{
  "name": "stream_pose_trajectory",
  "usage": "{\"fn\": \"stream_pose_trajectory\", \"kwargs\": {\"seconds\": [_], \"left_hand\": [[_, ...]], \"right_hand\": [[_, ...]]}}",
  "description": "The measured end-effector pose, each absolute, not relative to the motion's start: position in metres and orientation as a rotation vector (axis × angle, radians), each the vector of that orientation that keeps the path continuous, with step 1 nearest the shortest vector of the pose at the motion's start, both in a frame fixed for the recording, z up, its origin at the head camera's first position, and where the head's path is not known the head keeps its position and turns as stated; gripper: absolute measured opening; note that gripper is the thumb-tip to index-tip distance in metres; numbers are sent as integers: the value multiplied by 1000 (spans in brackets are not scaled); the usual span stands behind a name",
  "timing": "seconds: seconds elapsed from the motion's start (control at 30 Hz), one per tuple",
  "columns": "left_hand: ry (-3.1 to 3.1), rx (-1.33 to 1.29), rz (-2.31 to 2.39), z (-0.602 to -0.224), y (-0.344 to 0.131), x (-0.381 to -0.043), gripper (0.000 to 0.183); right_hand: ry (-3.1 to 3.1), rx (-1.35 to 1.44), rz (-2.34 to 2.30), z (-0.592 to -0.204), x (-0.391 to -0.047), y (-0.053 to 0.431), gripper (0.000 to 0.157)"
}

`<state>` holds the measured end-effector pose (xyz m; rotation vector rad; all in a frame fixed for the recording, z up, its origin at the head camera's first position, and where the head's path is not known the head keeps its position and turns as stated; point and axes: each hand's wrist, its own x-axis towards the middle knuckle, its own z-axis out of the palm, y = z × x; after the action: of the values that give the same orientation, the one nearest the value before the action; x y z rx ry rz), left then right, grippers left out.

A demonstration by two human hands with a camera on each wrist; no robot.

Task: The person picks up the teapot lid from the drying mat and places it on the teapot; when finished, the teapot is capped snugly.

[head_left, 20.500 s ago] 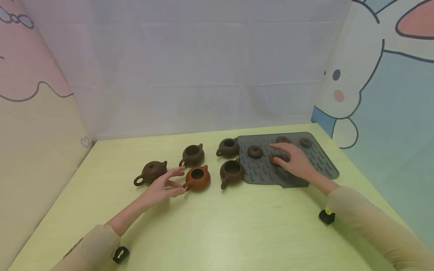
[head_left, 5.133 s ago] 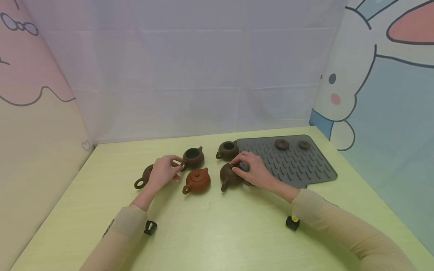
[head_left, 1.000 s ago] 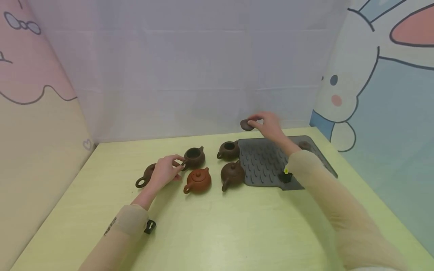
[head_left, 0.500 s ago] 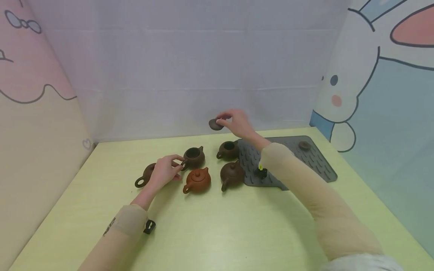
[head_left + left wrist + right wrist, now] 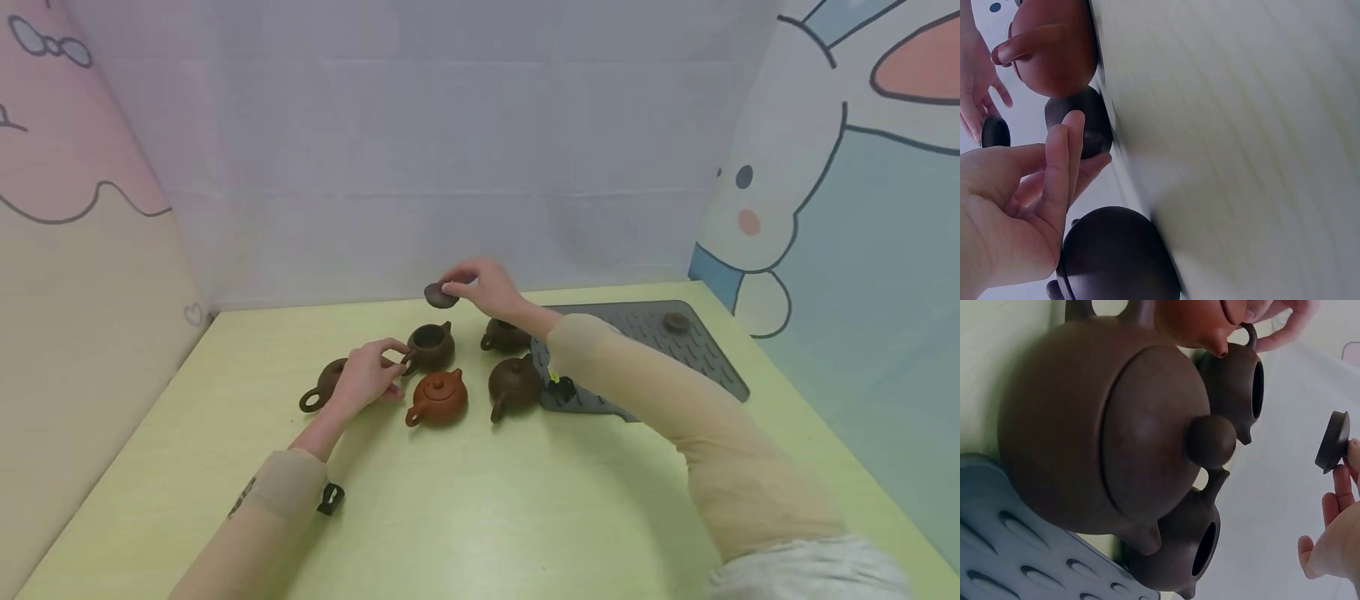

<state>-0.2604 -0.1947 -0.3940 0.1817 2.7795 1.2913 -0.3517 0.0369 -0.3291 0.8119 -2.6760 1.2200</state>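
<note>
Between the fingertips of my right hand [image 5: 491,292] is a dark brown teapot lid [image 5: 441,294], pinched by its knob and tilted. It hangs above and behind a lidless dark brown teapot [image 5: 431,348], apart from its mouth. My left hand [image 5: 365,377] pinches that teapot's handle with thumb and fingers; the pot stands on the table. In the right wrist view the lid [image 5: 1334,442] shows its underside rim, and the pot's round opening [image 5: 1258,390] is uncovered. The left wrist view has my left hand [image 5: 1029,200] in front of the pot, hiding part of it.
A lidded reddish teapot [image 5: 438,398] and a lidded dark teapot [image 5: 515,385] stand nearer me. Another lidless teapot [image 5: 504,335] is partly behind my right wrist. A dark teapot [image 5: 327,385] sits left of my left hand. One lid [image 5: 676,322] lies on the grey mat [image 5: 645,321].
The reddish teapot and the near dark teapot have gained lids. My right hand has carried another lid leftward from the mat and slightly lowered it. Over the last second my left hand stays put.
</note>
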Motion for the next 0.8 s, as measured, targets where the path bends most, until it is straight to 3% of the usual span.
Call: {"fn": "stream_pose_trajectory", "kwargs": {"seconds": [0.8], "left_hand": [[2769,178,1297,-395,-193,-258,30]], "right_hand": [[-2937,1031,1064,-351,-349,12,25]]}}
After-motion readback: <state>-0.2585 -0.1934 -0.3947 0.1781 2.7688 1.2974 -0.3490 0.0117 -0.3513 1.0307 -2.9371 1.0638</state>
